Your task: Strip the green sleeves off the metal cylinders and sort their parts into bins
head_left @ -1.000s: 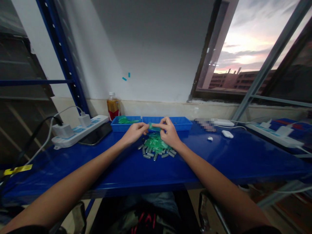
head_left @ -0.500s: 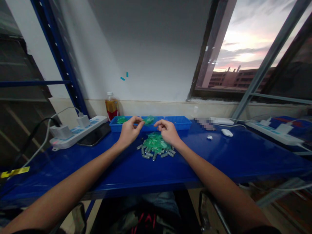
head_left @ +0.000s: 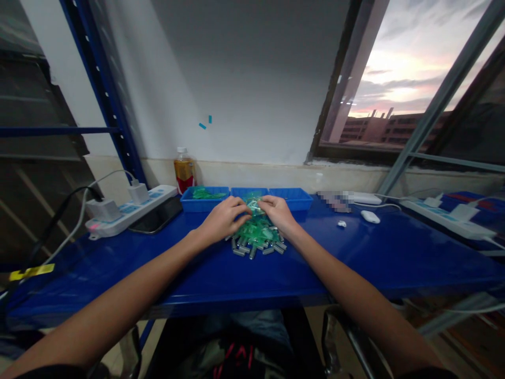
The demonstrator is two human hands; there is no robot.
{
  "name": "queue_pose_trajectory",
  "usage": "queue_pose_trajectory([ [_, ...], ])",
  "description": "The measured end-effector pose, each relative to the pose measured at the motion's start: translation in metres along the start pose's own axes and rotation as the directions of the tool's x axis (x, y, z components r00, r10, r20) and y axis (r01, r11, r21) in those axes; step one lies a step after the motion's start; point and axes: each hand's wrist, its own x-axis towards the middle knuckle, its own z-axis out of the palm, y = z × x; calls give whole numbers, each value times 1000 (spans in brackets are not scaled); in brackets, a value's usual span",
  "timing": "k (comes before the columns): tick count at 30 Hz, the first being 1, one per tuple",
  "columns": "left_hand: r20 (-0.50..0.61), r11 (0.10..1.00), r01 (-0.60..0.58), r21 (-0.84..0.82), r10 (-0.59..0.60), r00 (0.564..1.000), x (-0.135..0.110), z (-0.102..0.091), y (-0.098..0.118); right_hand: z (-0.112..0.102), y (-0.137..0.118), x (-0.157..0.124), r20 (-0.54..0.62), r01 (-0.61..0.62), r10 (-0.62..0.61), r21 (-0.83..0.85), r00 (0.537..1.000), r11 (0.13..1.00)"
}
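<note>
We have both bare hands together over the middle of the blue counter (head_left: 347,263), facing each other across a heap of green pieces (head_left: 256,231). Our left hand (head_left: 224,220) comes in from one side with its fingers curved at the edge of the heap; our right hand (head_left: 279,211) meets it opposite, fingertips at the clear green film (head_left: 253,201) on top. We cannot tell whether the fingers of either hand are closed on a piece.

Small silver cylinders (head_left: 252,253) lie scattered along the near edge of the heap. Just behind our hands, three blue bins stand in a row: the left bin (head_left: 205,207) holds more green pieces, the middle bin (head_left: 242,191) is partly hidden by our hands, and the right bin (head_left: 298,203) stands beside it. A capped bottle (head_left: 184,171) stands behind the left bin, near a dark phone (head_left: 155,220) beside a white power strip (head_left: 118,223).
</note>
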Motion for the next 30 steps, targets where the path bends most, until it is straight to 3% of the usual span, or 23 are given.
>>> queue_pose_trajectory([
  [5,72,932,240,-271,-229,971,3,0,3,-4,-1,3,-51,157,-159,-42,986,987],
  [8,139,777,416,-473,-400,906,6,-1,2,-4,-3,2,-27,200,-201,-56,979,978],
  [11,161,668,510,-542,-512,843,7,-1,-2,0,-3,-1,-1,209,-210,-78,978,975],
  [17,78,679,519,-519,-567,820,6,2,-11,0,-1,-1,15,223,-223,-74,975,972],
  [22,195,547,498,-673,-518,833,7,4,-6,0,-2,-1,14,192,-192,-14,981,981],
  [26,194,530,475,-703,-499,845,8,2,-1,2,-6,-4,57,151,-151,-7,987,988],
  [30,195,514,467,-719,-495,846,7,0,-1,1,-8,-6,93,169,-160,-106,983,980],
])
